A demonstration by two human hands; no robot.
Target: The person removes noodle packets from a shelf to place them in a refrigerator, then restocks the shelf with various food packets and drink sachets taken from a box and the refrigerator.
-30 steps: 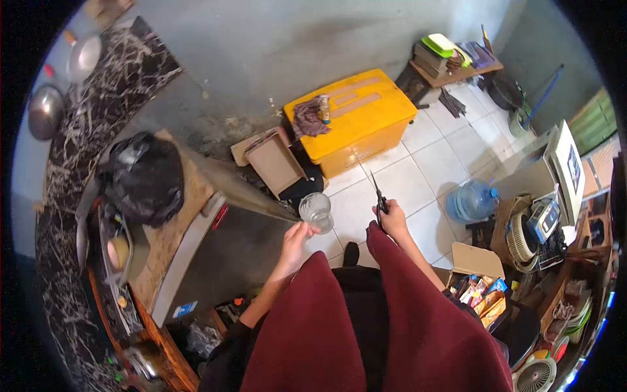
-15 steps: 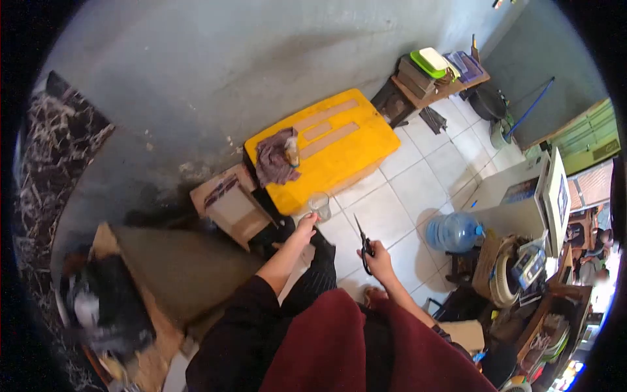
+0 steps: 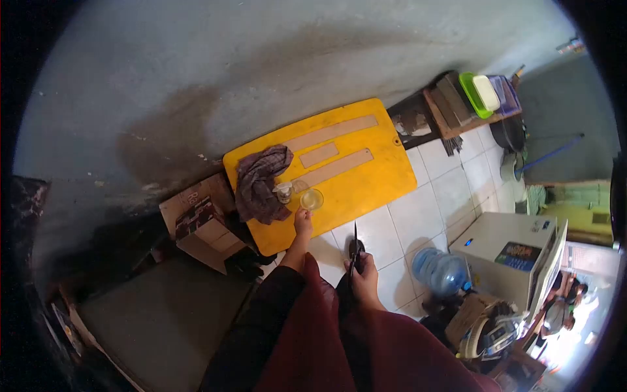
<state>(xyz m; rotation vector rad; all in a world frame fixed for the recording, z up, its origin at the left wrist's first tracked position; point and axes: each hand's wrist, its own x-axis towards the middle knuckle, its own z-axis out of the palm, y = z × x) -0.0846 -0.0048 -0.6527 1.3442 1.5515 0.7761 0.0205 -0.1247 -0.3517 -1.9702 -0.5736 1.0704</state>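
Note:
My left hand [image 3: 303,223] is closed on a clear glass cup [image 3: 312,199], which overlaps the near edge of the yellow tabletop [image 3: 346,199]. My right hand [image 3: 366,271] grips black scissors [image 3: 356,245], their blades pointing away from me over the tiled floor. On the tabletop, left of the cup, lies a crumpled dark checked cloth [image 3: 261,183]. A small whitish container [image 3: 283,191] stands between cloth and cup. Flat brown cardboard strips [image 3: 333,168] rest on the yellow surface, one long strip near the back and others closer to me.
An opened cardboard box [image 3: 204,238] is left of the table. To my right, a large blue water bottle [image 3: 439,271] lies sideways by a white fridge [image 3: 499,248]. A low wooden shelf [image 3: 457,124] with plastic containers stands beyond the table, against the grey wall [image 3: 215,72].
The view has come closer to the yellow table. My left hand has carried the glass cup over its near edge. The scissors in my right hand now point more straight ahead.

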